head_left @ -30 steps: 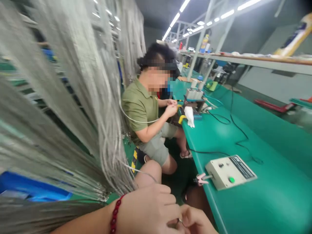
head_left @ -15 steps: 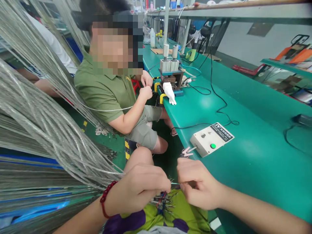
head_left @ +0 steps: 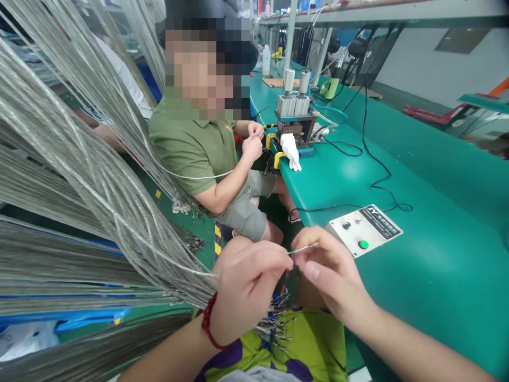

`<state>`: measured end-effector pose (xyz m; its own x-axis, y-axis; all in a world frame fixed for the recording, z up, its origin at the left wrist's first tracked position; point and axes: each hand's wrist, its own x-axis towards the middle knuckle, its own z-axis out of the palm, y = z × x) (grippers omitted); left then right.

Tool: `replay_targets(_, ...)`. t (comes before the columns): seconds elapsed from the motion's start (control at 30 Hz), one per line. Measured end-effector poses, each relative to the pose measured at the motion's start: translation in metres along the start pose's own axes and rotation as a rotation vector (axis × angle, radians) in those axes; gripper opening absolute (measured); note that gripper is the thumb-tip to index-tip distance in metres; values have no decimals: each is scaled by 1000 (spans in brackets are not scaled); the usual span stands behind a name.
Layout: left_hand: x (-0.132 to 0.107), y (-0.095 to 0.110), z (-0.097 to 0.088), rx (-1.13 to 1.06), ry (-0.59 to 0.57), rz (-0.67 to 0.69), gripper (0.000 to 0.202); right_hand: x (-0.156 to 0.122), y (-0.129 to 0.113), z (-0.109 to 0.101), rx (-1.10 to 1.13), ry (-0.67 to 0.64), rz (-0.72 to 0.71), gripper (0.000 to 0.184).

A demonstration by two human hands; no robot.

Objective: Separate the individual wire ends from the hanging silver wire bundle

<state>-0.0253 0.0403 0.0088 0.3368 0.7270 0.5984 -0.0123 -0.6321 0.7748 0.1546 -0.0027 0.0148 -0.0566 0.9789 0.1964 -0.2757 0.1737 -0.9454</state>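
Note:
My left hand [head_left: 254, 286], with a red beaded bracelet at the wrist, pinches a thin green wire [head_left: 304, 248] between thumb and fingertips. The wire's end sticks out to the right, in front of my right fingers. A short red wire [head_left: 285, 282] hangs below the pinch. My right hand [head_left: 330, 270] is close beside the left fingertips, its thumb and fingers curved and apart, with no firm grip visible. Below both hands, several stripped wire ends [head_left: 276, 321] in red, blue and silver lie over my lap.
Grey cable bundles [head_left: 119, 185] hang along the left. A white control box [head_left: 363, 231] with a green button sits on the green bench [head_left: 437, 265]. Farther along stands a small press [head_left: 296, 116] with a white glove [head_left: 291, 151]. A co-worker in a green shirt [head_left: 191, 154] sits ahead.
Both hands have come up from the lap. My right hand has loosened from its closed pinch, and the green wire end now shows. The view has turned slightly left.

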Motion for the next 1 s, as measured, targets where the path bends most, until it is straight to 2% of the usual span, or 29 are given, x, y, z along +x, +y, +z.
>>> replay_targets(0.13,-2,0,7,117,52,160,23,-1,3,19,174,98,105,12)
replay_targets(0.27,4,2,13,86,65,192,35,3,2,19,248,167,124,13)
replay_targets(0.43,11,9,19,-68,101,70,24,12,8,15,334,145,160,16)
replay_targets(0.57,6,10,24,-408,134,-82,18,13,16,16,435,59,222,21)
replay_targets(0.77,-6,1,29,-837,88,-278,12,11,15,19,378,-9,170,17)
replay_targets(0.9,-5,4,28,-964,103,-383,15,16,8,25,379,-18,183,14)
replay_targets(1.0,1,12,29,-989,184,-468,21,22,3,32,387,50,176,17)
